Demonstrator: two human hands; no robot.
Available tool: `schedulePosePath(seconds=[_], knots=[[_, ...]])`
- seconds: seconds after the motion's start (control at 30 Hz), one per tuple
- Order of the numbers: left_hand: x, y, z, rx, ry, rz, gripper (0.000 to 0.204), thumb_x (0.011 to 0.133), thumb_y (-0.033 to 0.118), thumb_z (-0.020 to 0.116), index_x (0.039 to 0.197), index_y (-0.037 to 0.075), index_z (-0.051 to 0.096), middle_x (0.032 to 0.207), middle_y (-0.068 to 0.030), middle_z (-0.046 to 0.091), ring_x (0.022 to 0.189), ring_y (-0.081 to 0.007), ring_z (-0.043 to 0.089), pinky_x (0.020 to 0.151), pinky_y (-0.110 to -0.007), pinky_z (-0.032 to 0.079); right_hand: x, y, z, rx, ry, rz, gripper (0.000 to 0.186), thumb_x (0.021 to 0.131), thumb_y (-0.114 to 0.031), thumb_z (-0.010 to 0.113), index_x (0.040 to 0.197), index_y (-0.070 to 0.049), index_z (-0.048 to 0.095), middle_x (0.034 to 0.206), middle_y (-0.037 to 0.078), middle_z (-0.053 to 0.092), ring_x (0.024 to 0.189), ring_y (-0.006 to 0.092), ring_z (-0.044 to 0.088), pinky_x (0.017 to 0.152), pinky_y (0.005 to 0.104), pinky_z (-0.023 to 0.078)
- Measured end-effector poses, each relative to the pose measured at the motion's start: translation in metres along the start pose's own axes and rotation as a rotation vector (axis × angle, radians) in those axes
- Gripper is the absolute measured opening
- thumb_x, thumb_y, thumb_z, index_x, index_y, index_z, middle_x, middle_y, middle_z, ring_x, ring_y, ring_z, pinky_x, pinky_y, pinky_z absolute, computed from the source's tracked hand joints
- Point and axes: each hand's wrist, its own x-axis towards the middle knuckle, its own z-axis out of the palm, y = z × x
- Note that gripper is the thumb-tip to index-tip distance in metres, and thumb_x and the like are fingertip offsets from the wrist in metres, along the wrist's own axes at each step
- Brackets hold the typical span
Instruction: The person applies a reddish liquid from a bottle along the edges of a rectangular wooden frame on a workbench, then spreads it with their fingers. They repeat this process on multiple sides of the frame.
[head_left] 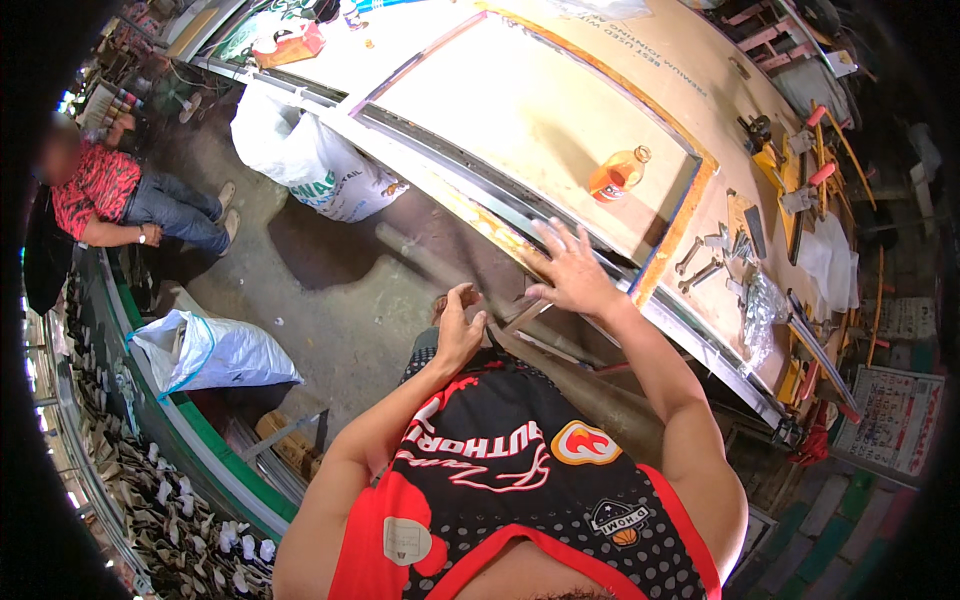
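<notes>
My right hand [578, 277] reaches over the near edge of the worktable with its fingers spread, nothing in its grasp. It is over or against a long yellow-stained rail [480, 218] along that edge; whether it touches is unclear. In front of my body, my left hand [462, 328] is loosely curled, with a gap between thumb and fingers and no object visible in it. Past my right hand, a rectangular frame [610, 82] with worn, yellow-brown edges lies on the pale board [520, 110]. Inside the frame an orange plastic bottle [617, 174] stands uncapped.
Wrenches [702, 272] and a clear plastic bag [762, 318] lie on the table's right side, near yellow clamps [772, 170]. White sacks [300, 150] [215, 352] stand at the left. Further left sits another person [130, 200]. A green-edged bench [215, 450] borders the lower left.
</notes>
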Motion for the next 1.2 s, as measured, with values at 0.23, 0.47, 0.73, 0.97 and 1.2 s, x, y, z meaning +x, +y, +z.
schedulePosePath(seconds=[0.23, 0.47, 0.73, 0.97, 1.2], knots=[[0.005, 0.004, -0.008, 0.007, 0.001, -0.032, 0.059, 0.086, -0.003, 0.071, 0.14, -0.002, 0.046, 0.12, -0.0206, 0.069, 0.117, -0.0323, 0.067, 0.107, -0.041, 0.05, 0.008, 0.002, 0.002, 0.041, 0.012, 0.016, 0.077, 0.096, -0.072, 0.051, 0.157, -0.026, 0.048, 0.171, 0.02, 0.024, 0.158, 0.0442, 0.02, 0.123, 0.071, 0.018], [0.013, 0.006, -0.014, 0.007, -0.006, -0.055, 0.058, 0.086, -0.002, 0.071, 0.139, -0.003, 0.047, 0.121, -0.0212, 0.069, 0.118, -0.0322, 0.067, 0.107, -0.041, 0.05, 0.02, 0.0, 0.004, 0.035, 0.025, 0.007, 0.078, 0.096, -0.073, 0.051, 0.157, -0.025, 0.049, 0.171, 0.021, 0.023, 0.157, 0.0452, 0.021, 0.122, 0.0721, 0.018], [0.02, 0.006, -0.022, 0.018, -0.022, -0.054, 0.059, 0.086, -0.002, 0.071, 0.14, -0.002, 0.046, 0.121, -0.0211, 0.069, 0.117, -0.0326, 0.067, 0.106, -0.041, 0.05, 0.033, -0.004, -0.004, 0.083, -0.009, 0.036, 0.077, 0.096, -0.071, 0.052, 0.159, -0.028, 0.047, 0.173, 0.019, 0.021, 0.158, 0.0452, 0.018, 0.124, 0.0704, 0.014], [0.027, 0.007, -0.028, 0.023, -0.028, -0.057, 0.059, 0.087, -0.001, 0.07, 0.14, -0.001, 0.046, 0.12, -0.0211, 0.07, 0.117, -0.0332, 0.067, 0.105, -0.041, 0.051, 0.042, -0.005, -0.004, 0.075, -0.02, 0.034, 0.076, 0.096, -0.072, 0.052, 0.158, -0.027, 0.049, 0.172, 0.019, 0.022, 0.158, 0.0456, 0.019, 0.123, 0.0704, 0.015], [0.033, 0.004, -0.033, -0.008, -0.027, -0.072, 0.057, 0.087, 0.0, 0.07, 0.139, -0.001, 0.046, 0.119, -0.021, 0.07, 0.117, -0.033, 0.068, 0.105, -0.041, 0.051, 0.051, -0.005, -0.004, 0.095, 0.008, 0.013, 0.077, 0.095, -0.073, 0.052, 0.156, -0.026, 0.051, 0.172, 0.021, 0.022, 0.157, 0.0465, 0.02, 0.122, 0.0713, 0.017]])
